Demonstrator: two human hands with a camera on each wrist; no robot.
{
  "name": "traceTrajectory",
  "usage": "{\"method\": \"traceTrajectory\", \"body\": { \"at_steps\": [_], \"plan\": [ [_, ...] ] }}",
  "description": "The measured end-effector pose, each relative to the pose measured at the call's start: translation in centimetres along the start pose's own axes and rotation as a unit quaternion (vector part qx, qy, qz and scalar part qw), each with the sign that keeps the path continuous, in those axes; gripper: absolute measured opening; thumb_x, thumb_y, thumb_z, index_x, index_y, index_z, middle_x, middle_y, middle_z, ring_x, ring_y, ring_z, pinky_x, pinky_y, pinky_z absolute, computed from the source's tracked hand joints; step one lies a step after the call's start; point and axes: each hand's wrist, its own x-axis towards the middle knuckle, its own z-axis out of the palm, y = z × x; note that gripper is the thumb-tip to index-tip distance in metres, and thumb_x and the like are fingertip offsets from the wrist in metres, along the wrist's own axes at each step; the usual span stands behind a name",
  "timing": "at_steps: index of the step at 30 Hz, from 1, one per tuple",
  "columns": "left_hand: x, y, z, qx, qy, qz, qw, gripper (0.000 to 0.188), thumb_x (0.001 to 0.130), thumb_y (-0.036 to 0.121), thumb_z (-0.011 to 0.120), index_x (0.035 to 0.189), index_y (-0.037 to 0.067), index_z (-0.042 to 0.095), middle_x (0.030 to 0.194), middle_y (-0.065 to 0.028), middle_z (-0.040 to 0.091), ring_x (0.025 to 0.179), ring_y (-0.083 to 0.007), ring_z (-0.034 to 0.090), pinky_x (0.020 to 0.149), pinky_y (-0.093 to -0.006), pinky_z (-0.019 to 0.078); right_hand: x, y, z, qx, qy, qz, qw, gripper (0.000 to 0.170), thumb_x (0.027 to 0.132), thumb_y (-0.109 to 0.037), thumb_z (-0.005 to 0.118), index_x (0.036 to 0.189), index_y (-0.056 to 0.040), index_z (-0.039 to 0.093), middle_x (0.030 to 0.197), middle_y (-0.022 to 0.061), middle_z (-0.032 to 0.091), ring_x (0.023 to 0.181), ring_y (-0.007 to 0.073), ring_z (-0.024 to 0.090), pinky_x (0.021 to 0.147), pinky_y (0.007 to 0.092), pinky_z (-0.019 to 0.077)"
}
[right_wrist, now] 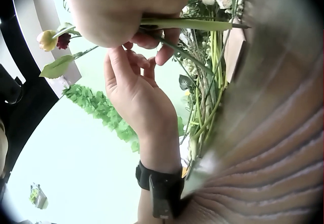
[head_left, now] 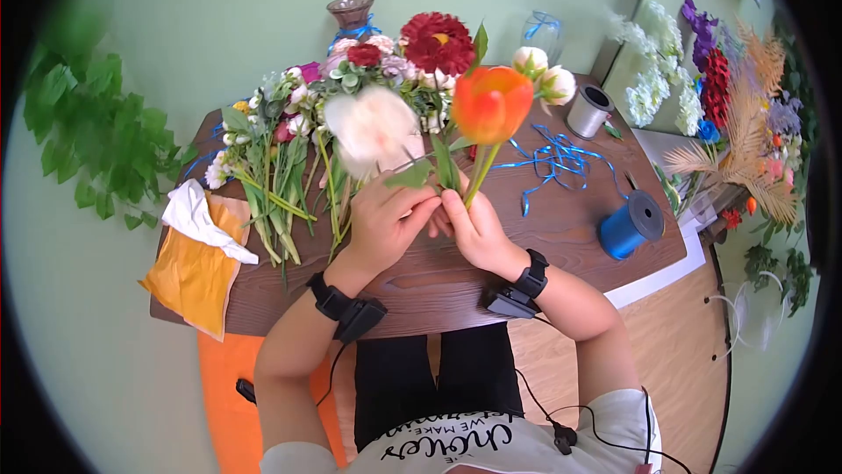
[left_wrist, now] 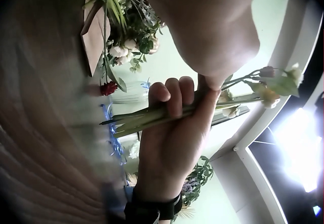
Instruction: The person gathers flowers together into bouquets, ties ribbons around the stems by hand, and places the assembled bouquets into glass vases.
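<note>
Head view: above a dark brown wooden table [head_left: 430,299], the right hand [head_left: 482,235] grips green flower stems [head_left: 479,181], one topped by an orange cup-shaped bloom [head_left: 493,106]; the left hand [head_left: 383,221] meets it, fingers bent. A glossy blue ribbon spool [head_left: 624,227] sits to the right.

Left wrist view: the right fingers curl round the stems, whose ends jut past them.

Right wrist view: the left thumb and fingertips are close together; whether they pinch a stem cannot be told.
</note>
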Motion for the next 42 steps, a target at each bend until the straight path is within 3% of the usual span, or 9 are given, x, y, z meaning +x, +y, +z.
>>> {"method": "traceTrajectory", "body": {
  "at_steps": [3,7,9,12,18,24,28,33,42],
  "plan": [
    [0.0,0.0,-0.4,0.016,0.016,-0.034,0.999,0.016,0.075,0.008,0.073,0.078,0.008,0.057,0.070,-0.0041,0.058,0.061,-0.0206,0.055,0.055,-0.0318,0.0409,-0.2,-0.2,0.1,0.064,0.011,0.007,0.998,0.021,0.102,-0.020,0.036,0.102,-0.0017,0.048,0.065,-0.0003,0.046,0.052,0.0080,0.043,0.049,0.0233,0.0361],
    [1.4,-1.9,-2.8,0.186,0.068,0.054,0.979,0.011,0.079,0.012,0.068,0.078,0.009,0.058,0.070,-0.0038,0.057,0.063,-0.0202,0.055,0.058,-0.0321,0.0407,-0.1,0.0,0.2,0.113,0.062,-0.027,0.991,0.019,0.103,-0.021,0.036,0.098,-0.0038,0.044,0.063,-0.0039,0.036,0.050,0.0043,0.032,0.045,0.0209,0.0274],
    [1.2,-3.3,-3.8,0.162,0.128,-0.082,0.975,0.010,0.081,0.013,0.067,0.080,0.008,0.059,0.070,-0.0042,0.057,0.067,-0.0201,0.056,0.060,-0.0326,0.0417,0.1,-0.1,0.1,0.105,0.078,-0.058,0.990,0.018,0.102,-0.020,0.037,0.091,-0.0059,0.041,0.064,-0.0050,0.034,0.050,0.0034,0.029,0.045,0.0202,0.0254],
    [2.0,-5.1,-6.1,0.280,0.111,-0.128,0.945,0.014,0.085,0.018,0.064,0.084,0.005,0.059,0.073,-0.0065,0.057,0.065,-0.0252,0.056,0.060,-0.0371,0.0442,0.1,-0.1,0.0,0.111,0.088,-0.062,0.988,0.015,0.102,-0.017,0.038,0.092,-0.0060,0.041,0.065,-0.0051,0.035,0.051,0.0033,0.029,0.046,0.0201,0.0254],
    [-0.5,-9.6,-7.4,0.278,-0.073,-0.396,0.872,0.030,0.086,0.033,0.061,0.082,0.004,0.065,0.067,-0.0092,0.062,0.063,-0.0286,0.061,0.059,-0.0390,0.0465,-0.1,0.4,-0.4,0.093,0.093,-0.035,0.991,0.012,0.101,-0.016,0.040,0.097,-0.0053,0.042,0.067,-0.0052,0.037,0.052,0.0030,0.032,0.046,0.0195,0.0269],
    [-1.2,-10.4,-6.7,0.255,-0.066,-0.398,0.879,0.032,0.086,0.034,0.061,0.079,0.003,0.066,0.064,-0.0094,0.063,0.062,-0.0275,0.062,0.058,-0.0377,0.0467,0.1,0.4,-0.3,0.114,0.102,-0.007,0.988,0.013,0.100,-0.013,0.045,0.109,-0.0045,0.043,0.068,-0.0062,0.039,0.053,0.0018,0.034,0.046,0.0192,0.0288],
    [-1.6,-12.1,-7.0,0.175,0.087,-0.385,0.902,0.031,0.086,0.030,0.062,0.080,0.000,0.063,0.064,-0.0107,0.063,0.058,-0.0229,0.060,0.057,-0.0359,0.0445,0.2,0.7,-0.3,0.045,0.111,0.014,0.993,0.015,0.097,-0.012,0.050,0.110,-0.0046,0.047,0.068,-0.0066,0.041,0.052,0.0017,0.036,0.044,0.0192,0.0292],
    [0.4,-8.7,-6.7,-0.042,0.228,-0.255,0.939,0.015,0.096,0.016,0.052,0.086,0.007,0.049,0.059,0.0075,0.038,0.052,-0.0010,0.034,0.046,-0.0193,0.0258,0.1,0.7,-0.2,0.109,0.088,0.047,0.989,0.015,0.100,-0.019,0.047,0.103,-0.0044,0.048,0.066,-0.0064,0.042,0.052,0.0019,0.038,0.044,0.0202,0.0308],
    [-0.5,-0.8,-1.8,-0.090,-0.048,-0.207,0.973,0.008,0.092,0.007,0.054,0.088,0.001,0.055,0.068,-0.0061,0.061,0.058,-0.0080,0.057,0.052,-0.0213,0.0416,0.0,0.7,-0.2,-0.029,0.031,0.048,0.998,0.017,0.100,-0.018,0.045,0.095,-0.0020,0.049,0.066,0.0002,0.046,0.057,0.0093,0.044,0.051,0.0262,0.0379]
  ]
}}
